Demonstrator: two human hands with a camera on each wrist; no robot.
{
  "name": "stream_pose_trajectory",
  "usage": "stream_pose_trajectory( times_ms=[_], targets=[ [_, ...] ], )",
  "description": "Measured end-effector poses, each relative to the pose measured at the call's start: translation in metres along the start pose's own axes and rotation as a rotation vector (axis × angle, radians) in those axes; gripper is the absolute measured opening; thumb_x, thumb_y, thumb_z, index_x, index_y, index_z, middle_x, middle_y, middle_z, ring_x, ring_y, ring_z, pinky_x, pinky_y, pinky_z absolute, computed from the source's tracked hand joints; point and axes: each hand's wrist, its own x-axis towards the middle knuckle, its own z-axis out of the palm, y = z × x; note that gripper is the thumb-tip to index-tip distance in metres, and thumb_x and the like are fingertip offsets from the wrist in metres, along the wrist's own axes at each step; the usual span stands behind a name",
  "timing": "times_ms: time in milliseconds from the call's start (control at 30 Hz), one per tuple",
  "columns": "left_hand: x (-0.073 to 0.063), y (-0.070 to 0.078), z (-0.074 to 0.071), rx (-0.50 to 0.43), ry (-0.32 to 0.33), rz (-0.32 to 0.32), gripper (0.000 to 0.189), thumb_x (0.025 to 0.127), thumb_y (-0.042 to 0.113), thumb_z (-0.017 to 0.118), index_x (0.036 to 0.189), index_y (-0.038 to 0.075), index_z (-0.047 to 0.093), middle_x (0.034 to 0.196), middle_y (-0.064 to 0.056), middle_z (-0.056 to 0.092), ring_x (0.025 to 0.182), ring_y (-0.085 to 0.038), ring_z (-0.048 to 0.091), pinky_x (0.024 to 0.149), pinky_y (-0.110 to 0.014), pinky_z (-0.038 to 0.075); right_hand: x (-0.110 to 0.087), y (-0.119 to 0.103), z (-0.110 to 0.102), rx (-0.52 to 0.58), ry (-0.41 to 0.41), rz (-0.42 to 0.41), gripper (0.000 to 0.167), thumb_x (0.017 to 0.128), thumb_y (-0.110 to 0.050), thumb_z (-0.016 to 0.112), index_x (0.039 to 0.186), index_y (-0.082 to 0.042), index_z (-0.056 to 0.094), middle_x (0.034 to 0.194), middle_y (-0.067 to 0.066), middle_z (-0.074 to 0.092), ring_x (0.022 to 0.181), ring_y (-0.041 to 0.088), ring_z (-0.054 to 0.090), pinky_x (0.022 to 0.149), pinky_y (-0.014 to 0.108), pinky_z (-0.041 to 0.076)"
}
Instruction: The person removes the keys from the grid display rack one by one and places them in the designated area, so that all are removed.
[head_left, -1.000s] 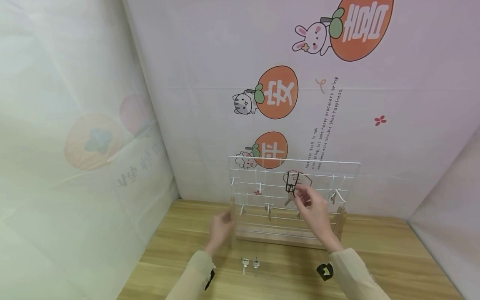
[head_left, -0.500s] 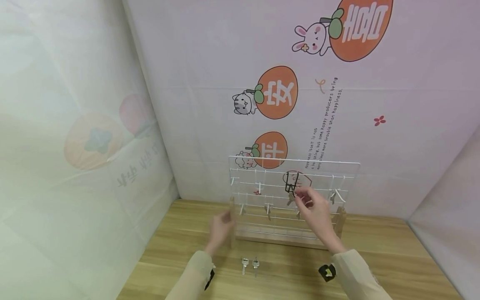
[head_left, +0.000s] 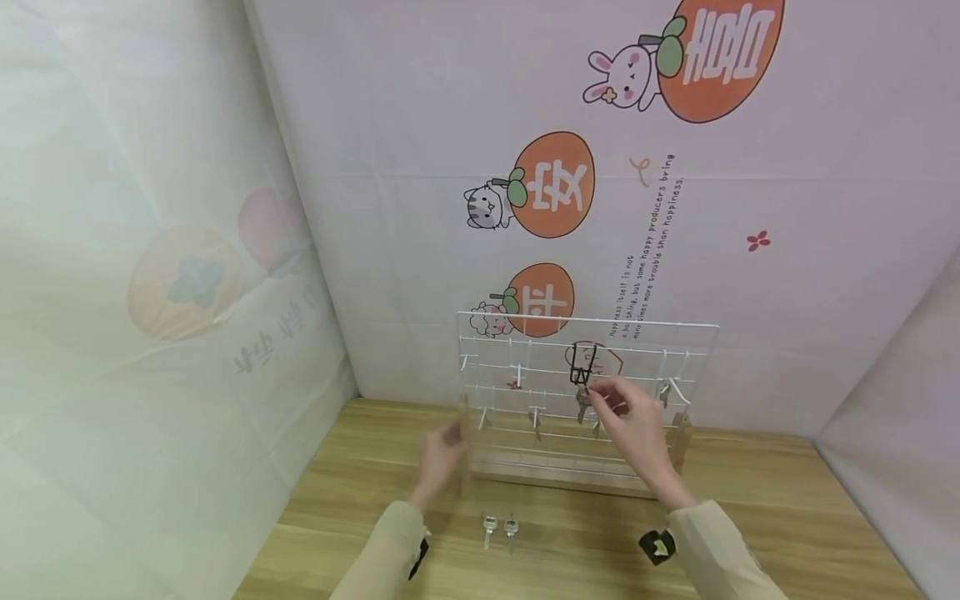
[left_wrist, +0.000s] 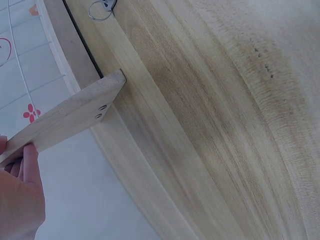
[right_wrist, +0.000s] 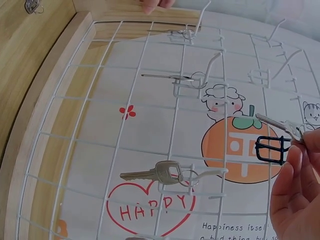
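My right hand [head_left: 633,425] is at a black hook [head_left: 582,364] on the white wire grid rack [head_left: 592,319]. Its thumb and fingertips pinch a silver key [right_wrist: 280,125] by the head end, beside the hook's tip. In the head view the key's blade points down; the ring is mostly hidden by the fingers. My left hand [head_left: 441,454] grips the wooden upright [left_wrist: 65,120] at the rack's left end, thumb and fingers on either side of the board. Other keys hang from white hooks, among them one key [right_wrist: 155,173] near the red heart print.
Two silver keys with rings, the left key [head_left: 489,531] and the right key [head_left: 512,533], lie on the wooden table [head_left: 570,558] before the rack. Several white hooks, such as a hook [head_left: 678,390] at right, jut forward. A printed cloth [head_left: 420,250] stands behind.
The key by my right hand has swung from slanting to hanging almost straight down below the black hook. The right hand has shifted slightly down; the left hand stays on the upright.
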Motion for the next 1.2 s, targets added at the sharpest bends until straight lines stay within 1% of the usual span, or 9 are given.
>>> stream_pose_trajectory(
  times_ms=[200, 433, 567, 733, 933, 1200],
  targets=[
    [-0.001, 0.001, -0.001, -0.004, -0.001, -0.004, 0.037, 0.086, 0.001, 0.069, 0.123, -0.004, 0.064, 0.117, -0.024, 0.07, 0.105, -0.037, 0.069, 0.09, -0.044, 0.061, -0.002, -0.002, -0.002, -0.013, 0.006, -0.021, 0.009, 0.089, -0.003, 0.07, 0.097, -0.006, 0.072, 0.088, 0.008, 0.075, 0.07, -0.004, 0.057, 0.061, 0.006, 0.052],
    [-0.001, 0.002, -0.001, 0.01, 0.005, -0.009, 0.036, 0.086, 0.002, 0.069, 0.121, -0.004, 0.065, 0.115, -0.025, 0.071, 0.102, -0.037, 0.071, 0.087, -0.045, 0.062, -0.004, -0.007, -0.007, 0.012, -0.005, 0.01, 0.008, 0.089, -0.006, 0.071, 0.096, -0.007, 0.072, 0.089, 0.008, 0.076, 0.068, -0.004, 0.058, 0.06, 0.008, 0.053],
    [-0.001, 0.004, -0.001, 0.022, 0.009, -0.016, 0.036, 0.086, 0.003, 0.07, 0.121, -0.003, 0.066, 0.115, -0.023, 0.072, 0.104, -0.036, 0.07, 0.089, -0.044, 0.062, -0.006, -0.008, -0.01, 0.025, -0.005, 0.025, 0.007, 0.089, -0.007, 0.071, 0.096, -0.008, 0.073, 0.088, 0.007, 0.076, 0.068, -0.004, 0.059, 0.06, 0.009, 0.054],
    [-0.001, 0.004, -0.001, 0.025, 0.008, -0.018, 0.038, 0.086, 0.004, 0.07, 0.123, -0.002, 0.065, 0.116, -0.023, 0.071, 0.104, -0.036, 0.07, 0.09, -0.044, 0.061, -0.007, -0.008, -0.012, 0.044, 0.002, 0.033, 0.007, 0.089, -0.008, 0.071, 0.096, -0.009, 0.073, 0.088, 0.007, 0.076, 0.067, -0.004, 0.059, 0.059, 0.01, 0.054],
    [0.0, 0.0, 0.0, 0.016, 0.007, -0.009, 0.037, 0.085, 0.003, 0.07, 0.122, -0.002, 0.065, 0.116, -0.022, 0.071, 0.104, -0.035, 0.07, 0.09, -0.041, 0.062, -0.008, -0.009, -0.012, 0.044, 0.005, 0.033, 0.006, 0.089, -0.008, 0.071, 0.095, -0.009, 0.073, 0.086, 0.007, 0.076, 0.066, -0.004, 0.058, 0.058, 0.011, 0.054],
    [0.0, 0.003, 0.0, 0.018, 0.016, -0.014, 0.036, 0.085, 0.002, 0.07, 0.121, -0.003, 0.066, 0.115, -0.023, 0.072, 0.104, -0.036, 0.07, 0.091, -0.044, 0.061, -0.014, -0.014, -0.011, 0.026, -0.01, 0.001, 0.007, 0.086, -0.006, 0.074, 0.092, -0.01, 0.073, 0.08, 0.003, 0.074, 0.064, -0.004, 0.056, 0.056, 0.011, 0.052]
  ],
)
